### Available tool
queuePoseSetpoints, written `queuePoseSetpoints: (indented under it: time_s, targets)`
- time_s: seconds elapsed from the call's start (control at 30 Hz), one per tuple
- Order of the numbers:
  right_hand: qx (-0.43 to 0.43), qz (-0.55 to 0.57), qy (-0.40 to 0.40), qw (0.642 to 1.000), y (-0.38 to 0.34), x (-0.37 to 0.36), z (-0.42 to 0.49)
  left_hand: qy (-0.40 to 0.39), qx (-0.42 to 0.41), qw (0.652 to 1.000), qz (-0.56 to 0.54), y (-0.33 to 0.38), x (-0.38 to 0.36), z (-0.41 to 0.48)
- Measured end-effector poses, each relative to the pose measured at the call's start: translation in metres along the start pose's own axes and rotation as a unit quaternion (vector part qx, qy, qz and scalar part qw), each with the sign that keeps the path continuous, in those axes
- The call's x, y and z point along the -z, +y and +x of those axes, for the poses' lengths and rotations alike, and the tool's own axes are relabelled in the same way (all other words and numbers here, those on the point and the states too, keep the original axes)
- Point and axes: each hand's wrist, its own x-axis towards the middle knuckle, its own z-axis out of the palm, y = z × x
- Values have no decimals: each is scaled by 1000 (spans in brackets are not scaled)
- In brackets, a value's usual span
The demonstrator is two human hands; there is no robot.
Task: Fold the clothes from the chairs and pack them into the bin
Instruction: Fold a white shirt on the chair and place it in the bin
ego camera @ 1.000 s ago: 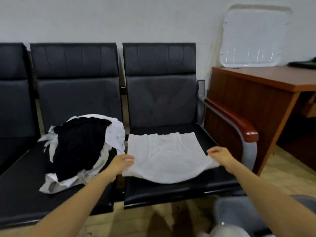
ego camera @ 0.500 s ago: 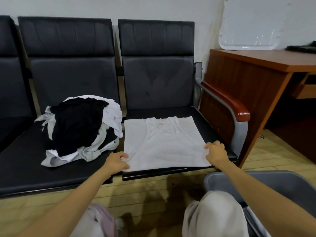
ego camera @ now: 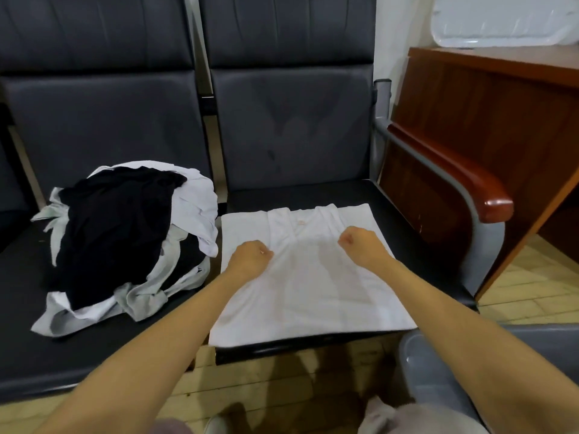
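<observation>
My left hand [ego camera: 250, 256] and right hand [ego camera: 360, 242] went from the near corners of the shirt [ego camera: 307, 292] to its middle. Both curl, pinching it. It lies flat mid-frame on the chair [ego camera: 407, 214], collar away.

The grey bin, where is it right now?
In the head view, the grey bin stands on the floor at lower right, just in front of the chair holding the white shirt, partly hidden by the right forearm.

White cloth shirt [ego camera: 310, 286] on matt black leather-look seat [ego camera: 391, 211]
</observation>
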Motion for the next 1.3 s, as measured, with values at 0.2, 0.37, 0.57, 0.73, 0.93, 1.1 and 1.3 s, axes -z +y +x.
queuePoseSetpoints:
  time_s: [0.2, 0.37, 0.57, 0.73, 0.93, 1.1, 1.3]
  targets:
    - [-62, 105, 48, 991, -7, -21, 104, 58, 28, 997, -41, 18, -11, 101]
    - [-101, 76, 68, 990, 5, -37, 155, 91, 23, 995, -27, 18, -22, 151]
    - [-62, 135, 134, 980, 8, -42, 158, 161, -60, 980, -102, 8, -28, 150]
    - [5, 323, 143, 936, 1, -10, 121, 200, -107, 934, -276, 21, 0, 118]
    - [110, 267, 164, 943, -8, 27, 110, 230, -128, 920, -289, 35, 32, 108]
    - [15, 86, -9, 996, 4, -16, 140, 56, 20, 990, -130, 15, -3, 138]
    - [-86, 16, 57, 995, 51, -23, 134, 101, -50, 988, -101, -7, -32, 129]
